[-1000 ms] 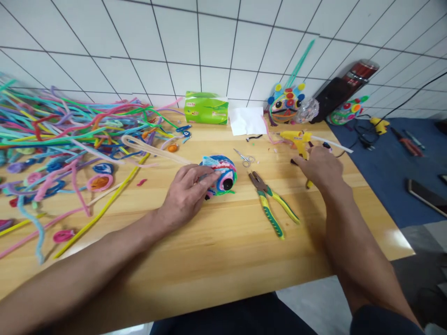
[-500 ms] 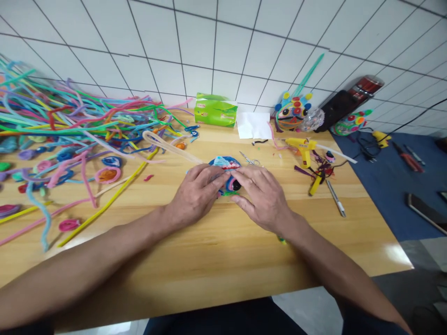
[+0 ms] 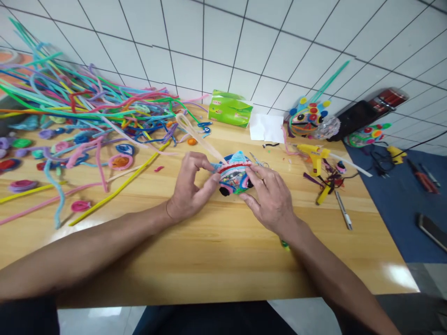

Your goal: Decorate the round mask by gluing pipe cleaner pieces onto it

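Note:
A colourful pipe-cleaner craft [image 3: 234, 174] lies on the table between my hands. It has a light-blue peak, a red and pink band across it, and black round pieces ringed in pink at its lower corners. My left hand [image 3: 193, 186] pinches its left edge with thumb and index finger, the other fingers curled. On the right edge, my right hand [image 3: 268, 193] grips with fingertips above and thumb below, covering part of the right round piece. A pale looped strip [image 3: 199, 137] reaches up and left from behind the craft.
Piled pipe cleaners [image 3: 104, 111] and coiled pieces spread over the left side. At the back stand a green tissue pack [image 3: 230, 109], white paper [image 3: 267, 129] and a finished-looking craft [image 3: 307, 118]. A yellow glue gun [image 3: 314, 156], a pen-like tool [image 3: 344, 210] and scissors [image 3: 258, 160] lie rightward.
My left hand has drawn back leftward from over the craft, uncovering its red and pink band and left round piece. My right hand stays at the right edge. The camera view has shifted.

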Tool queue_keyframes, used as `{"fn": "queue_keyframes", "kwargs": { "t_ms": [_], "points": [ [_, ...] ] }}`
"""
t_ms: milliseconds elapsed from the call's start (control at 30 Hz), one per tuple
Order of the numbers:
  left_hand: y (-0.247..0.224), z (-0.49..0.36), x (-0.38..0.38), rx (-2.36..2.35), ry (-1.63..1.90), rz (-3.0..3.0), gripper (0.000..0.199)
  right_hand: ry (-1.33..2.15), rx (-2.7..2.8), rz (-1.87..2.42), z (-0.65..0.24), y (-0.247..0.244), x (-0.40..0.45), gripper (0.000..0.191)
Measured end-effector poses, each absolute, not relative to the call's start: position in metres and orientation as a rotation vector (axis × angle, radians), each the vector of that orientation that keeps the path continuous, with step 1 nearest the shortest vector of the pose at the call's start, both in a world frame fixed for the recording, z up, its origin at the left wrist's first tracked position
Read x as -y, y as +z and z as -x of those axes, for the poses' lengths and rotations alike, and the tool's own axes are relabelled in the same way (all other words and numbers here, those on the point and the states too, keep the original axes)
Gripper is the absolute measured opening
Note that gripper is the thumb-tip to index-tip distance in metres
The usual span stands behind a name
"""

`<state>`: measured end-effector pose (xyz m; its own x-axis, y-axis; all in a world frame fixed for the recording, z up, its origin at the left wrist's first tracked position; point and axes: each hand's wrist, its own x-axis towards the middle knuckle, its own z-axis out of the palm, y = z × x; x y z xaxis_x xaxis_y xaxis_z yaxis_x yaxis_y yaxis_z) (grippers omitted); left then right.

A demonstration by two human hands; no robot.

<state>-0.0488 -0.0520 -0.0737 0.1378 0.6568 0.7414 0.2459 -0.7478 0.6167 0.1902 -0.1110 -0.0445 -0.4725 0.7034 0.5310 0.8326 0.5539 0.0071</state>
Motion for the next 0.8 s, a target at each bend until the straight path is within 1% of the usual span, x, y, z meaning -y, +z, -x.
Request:
{"fn": "queue_keyframes", "kwargs": {
  "t_ms": [67,200,400,500,633,700,800],
  "points": [
    [-0.078,0.05,0.048,-0.966,1.649,-1.925,0.024,-0.358,2.302,1.231,-0.191,-0.046,0.111,0.063],
    [-0.085,0.053,0.031,-1.035,1.509,-1.697,0.056,-0.318,2.287,1.244,-0.192,-0.048,0.11,0.065],
    [-0.089,0.042,0.022,-0.792,1.19,-1.33,0.076,-0.306,2.261,1.24,-0.191,-0.048,0.11,0.063],
    [-0.082,0.034,0.03,-0.785,1.086,-1.259,0.081,-0.29,2.251,1.241,-0.191,-0.049,0.11,0.064],
    [-0.075,0.032,0.034,-0.698,0.991,-1.272,0.08,-0.261,2.228,1.255,-0.192,-0.048,0.109,0.065],
    [-0.074,0.034,0.034,-0.618,0.946,-1.261,0.078,-0.268,2.216,1.255,-0.193,-0.048,0.109,0.062],
    [-0.077,0.035,0.033,-0.574,0.924,-1.226,0.071,-0.286,2.205,1.244,-0.194,-0.048,0.108,0.058]
  ]
}}
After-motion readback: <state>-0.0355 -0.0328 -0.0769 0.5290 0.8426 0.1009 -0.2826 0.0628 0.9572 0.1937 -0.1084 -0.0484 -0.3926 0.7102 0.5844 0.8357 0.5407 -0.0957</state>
